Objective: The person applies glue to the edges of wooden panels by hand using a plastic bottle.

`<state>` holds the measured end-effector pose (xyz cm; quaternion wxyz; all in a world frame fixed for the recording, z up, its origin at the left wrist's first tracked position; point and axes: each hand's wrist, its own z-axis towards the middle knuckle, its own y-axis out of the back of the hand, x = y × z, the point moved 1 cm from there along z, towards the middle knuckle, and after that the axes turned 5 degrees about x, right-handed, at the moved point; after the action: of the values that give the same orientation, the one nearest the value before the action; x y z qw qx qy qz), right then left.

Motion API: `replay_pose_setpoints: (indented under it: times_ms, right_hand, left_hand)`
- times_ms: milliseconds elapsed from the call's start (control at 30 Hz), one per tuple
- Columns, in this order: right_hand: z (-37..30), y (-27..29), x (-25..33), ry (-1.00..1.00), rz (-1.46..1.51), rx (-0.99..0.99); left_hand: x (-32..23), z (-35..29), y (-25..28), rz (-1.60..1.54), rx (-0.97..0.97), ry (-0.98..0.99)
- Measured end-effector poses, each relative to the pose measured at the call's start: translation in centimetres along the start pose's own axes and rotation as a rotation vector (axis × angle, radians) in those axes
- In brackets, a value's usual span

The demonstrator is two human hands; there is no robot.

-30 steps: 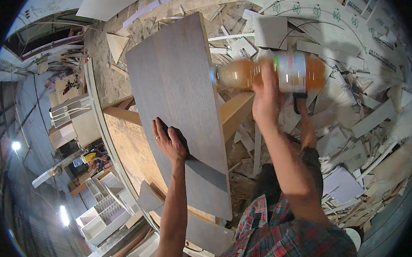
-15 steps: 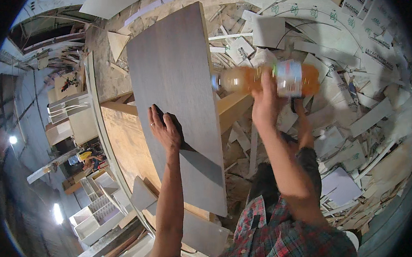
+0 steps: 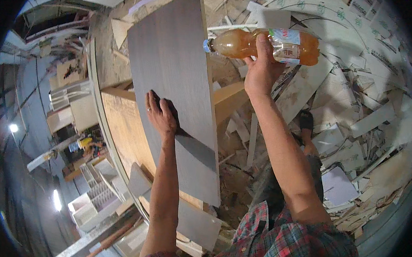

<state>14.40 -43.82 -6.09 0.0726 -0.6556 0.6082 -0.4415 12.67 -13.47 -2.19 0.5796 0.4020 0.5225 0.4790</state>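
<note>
My right hand [image 3: 266,75] grips a clear plastic bottle [image 3: 240,43] of orange-brown liquid, lying nearly level in the air. Its blue-capped end points left, over the right edge of a long grey-brown wood-grain panel [image 3: 177,48]. A pale blue and white label wraps the bottle's wider end. On the panel's left side lies my left hand [image 3: 162,114], palm down with its fingers stretched out and a ring on one finger. Its dark shadow falls across the panel's surface to the right.
Beneath the panel stands a plywood-topped bench [image 3: 122,124]. Board offcuts [image 3: 350,131] and scraps litter the floor at the right, where one of my feet [image 3: 305,120] shows. White cabinet pieces [image 3: 93,192] stand at the lower left. Another grey board [image 3: 196,223] leans low by the bench.
My right hand has moved up and slightly left with the bottle, which was smeared by motion before. The left hand stays on the panel. The view has shifted a little, and my foot now shows.
</note>
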Motion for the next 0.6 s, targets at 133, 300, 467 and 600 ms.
replay_pose_setpoints:
  times_ms: [133, 300, 467, 600]
  right_hand:
    - [-5.2, 7.9, -4.9, 0.266, -0.705, 0.172]
    - [-13.6, 13.0, -4.8, -0.212, 0.286, -0.032]
    - [-5.7, 11.4, -5.0, 0.766, -1.416, 0.220]
    - [-5.9, 10.6, -4.2, 0.836, -1.341, 0.263]
  left_hand:
    - [0.9, -0.3, -0.2, 0.008, -0.021, 0.019]
    - [3.5, -0.8, 0.0, 0.217, -0.007, -0.172]
    - [2.0, -0.1, -1.3, 0.021, -0.014, -0.069]
    - [3.4, 0.0, -0.7, 0.189, -0.052, -0.213]
